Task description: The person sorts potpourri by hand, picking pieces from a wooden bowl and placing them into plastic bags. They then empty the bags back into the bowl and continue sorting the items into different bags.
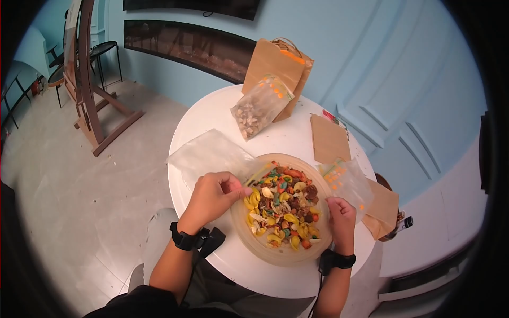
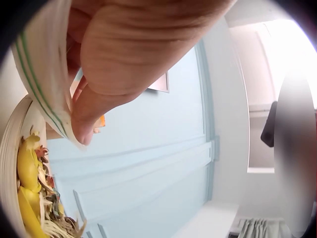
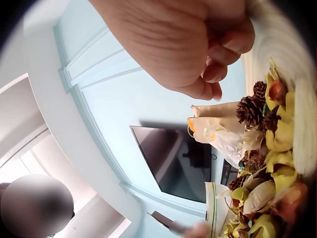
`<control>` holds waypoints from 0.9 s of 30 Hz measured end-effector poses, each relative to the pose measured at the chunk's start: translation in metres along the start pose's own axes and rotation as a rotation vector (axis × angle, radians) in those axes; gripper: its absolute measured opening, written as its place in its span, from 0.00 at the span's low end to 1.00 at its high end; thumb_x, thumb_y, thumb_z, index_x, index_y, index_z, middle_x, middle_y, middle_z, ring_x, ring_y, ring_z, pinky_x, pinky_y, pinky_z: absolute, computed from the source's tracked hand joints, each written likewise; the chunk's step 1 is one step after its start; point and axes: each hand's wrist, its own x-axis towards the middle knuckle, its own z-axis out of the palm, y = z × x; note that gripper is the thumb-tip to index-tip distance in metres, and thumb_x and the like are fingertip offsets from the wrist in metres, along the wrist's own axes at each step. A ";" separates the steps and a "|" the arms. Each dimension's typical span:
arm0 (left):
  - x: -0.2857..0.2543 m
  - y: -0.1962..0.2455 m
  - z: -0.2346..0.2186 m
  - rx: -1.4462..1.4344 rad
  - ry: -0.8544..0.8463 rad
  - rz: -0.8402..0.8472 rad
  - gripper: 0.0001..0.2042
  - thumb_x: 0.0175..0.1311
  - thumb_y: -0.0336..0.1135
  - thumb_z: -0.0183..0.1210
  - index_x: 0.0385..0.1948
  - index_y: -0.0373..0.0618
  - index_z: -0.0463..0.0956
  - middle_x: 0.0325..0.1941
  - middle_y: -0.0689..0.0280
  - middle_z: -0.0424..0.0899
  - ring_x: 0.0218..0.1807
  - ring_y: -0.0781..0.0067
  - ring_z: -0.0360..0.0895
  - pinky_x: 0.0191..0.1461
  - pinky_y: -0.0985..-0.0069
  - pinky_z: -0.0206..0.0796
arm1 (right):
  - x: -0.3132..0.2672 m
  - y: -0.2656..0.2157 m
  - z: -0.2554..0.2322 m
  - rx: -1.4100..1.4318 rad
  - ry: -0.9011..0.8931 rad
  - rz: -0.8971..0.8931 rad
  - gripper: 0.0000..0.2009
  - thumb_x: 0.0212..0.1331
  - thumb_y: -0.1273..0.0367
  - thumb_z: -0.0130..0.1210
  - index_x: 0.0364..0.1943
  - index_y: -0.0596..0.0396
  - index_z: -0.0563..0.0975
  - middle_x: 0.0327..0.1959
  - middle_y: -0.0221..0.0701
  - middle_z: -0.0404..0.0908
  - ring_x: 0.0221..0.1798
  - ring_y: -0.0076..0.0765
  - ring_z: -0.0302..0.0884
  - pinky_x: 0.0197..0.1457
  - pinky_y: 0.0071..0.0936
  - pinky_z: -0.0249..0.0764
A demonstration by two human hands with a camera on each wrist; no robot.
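Note:
A round bowl (image 1: pixel 275 257) holds a mix of yellow curled petals (image 1: pixel 294 218), small brown pine cones (image 3: pixel 250 110) and orange and green bits. At its left rim my left hand (image 1: pixel 209 199) pinches the zip-edged mouth of a clear bag (image 1: pixel 212 153); in the left wrist view the bag's green-lined edge (image 2: pixel 37 84) lies against the thumb and fingers. The bag lies flat, reaching left over the table. My right hand (image 1: pixel 343 222) is over the bowl's right rim, fingers loosely curled, and nothing shows in them in the right wrist view.
Behind the bowl, a bag of pale dried pieces (image 1: pixel 254 114) leans against a brown paper bag (image 1: pixel 273 66). On the right of the white table (image 1: pixel 199 119) are another clear bag (image 1: pixel 350 183), a folded brown packet (image 1: pixel 328 139) and a brown paper piece (image 1: pixel 383 206).

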 end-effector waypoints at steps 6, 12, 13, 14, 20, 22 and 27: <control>0.006 -0.025 -0.003 -0.266 -0.127 -0.008 0.10 0.61 0.36 0.74 0.28 0.41 0.83 0.25 0.77 0.80 0.27 0.89 0.69 0.33 0.86 0.64 | 0.001 0.002 0.003 -0.064 0.020 -0.020 0.09 0.70 0.65 0.60 0.41 0.58 0.84 0.27 0.14 0.77 0.26 0.08 0.64 0.29 0.12 0.57; 0.006 -0.026 -0.006 -0.365 -0.103 -0.054 0.08 0.64 0.33 0.72 0.30 0.41 0.83 0.27 0.77 0.81 0.27 0.91 0.70 0.33 0.88 0.63 | -0.001 -0.002 0.004 -0.100 0.009 -0.026 0.09 0.71 0.65 0.60 0.40 0.58 0.84 0.28 0.14 0.77 0.27 0.08 0.64 0.29 0.12 0.57; 0.006 -0.027 -0.004 -0.369 -0.079 -0.048 0.08 0.64 0.33 0.71 0.30 0.41 0.83 0.27 0.77 0.81 0.27 0.91 0.70 0.32 0.88 0.64 | -0.002 -0.003 0.005 -0.092 0.005 -0.027 0.09 0.71 0.65 0.60 0.40 0.58 0.84 0.28 0.15 0.78 0.27 0.08 0.64 0.30 0.12 0.58; 0.005 -0.027 -0.002 -0.358 -0.048 -0.023 0.07 0.65 0.32 0.70 0.30 0.41 0.83 0.28 0.76 0.82 0.27 0.91 0.71 0.33 0.88 0.64 | -0.003 -0.006 0.007 -0.084 0.003 -0.027 0.09 0.71 0.66 0.60 0.40 0.59 0.84 0.29 0.15 0.78 0.27 0.09 0.65 0.30 0.12 0.59; -0.003 -0.011 -0.003 -0.036 -0.018 0.185 0.02 0.63 0.25 0.64 0.35 0.39 0.84 0.36 0.68 0.86 0.36 0.82 0.79 0.38 0.81 0.71 | -0.001 -0.002 0.002 -0.021 -0.023 -0.041 0.10 0.71 0.69 0.59 0.42 0.64 0.83 0.34 0.24 0.86 0.33 0.12 0.76 0.38 0.13 0.72; -0.007 -0.010 -0.011 0.140 -0.071 0.325 0.06 0.61 0.23 0.62 0.38 0.39 0.84 0.40 0.65 0.87 0.41 0.73 0.80 0.43 0.76 0.74 | 0.000 -0.002 0.001 -0.052 -0.026 -0.034 0.10 0.71 0.69 0.59 0.42 0.65 0.83 0.34 0.24 0.86 0.33 0.12 0.76 0.38 0.13 0.72; -0.021 -0.008 -0.020 0.514 0.057 0.451 0.12 0.58 0.19 0.61 0.43 0.40 0.85 0.45 0.61 0.85 0.49 0.56 0.77 0.55 0.66 0.71 | -0.001 -0.003 0.002 -0.064 -0.036 -0.019 0.10 0.71 0.69 0.60 0.42 0.65 0.83 0.33 0.23 0.85 0.33 0.11 0.76 0.37 0.13 0.72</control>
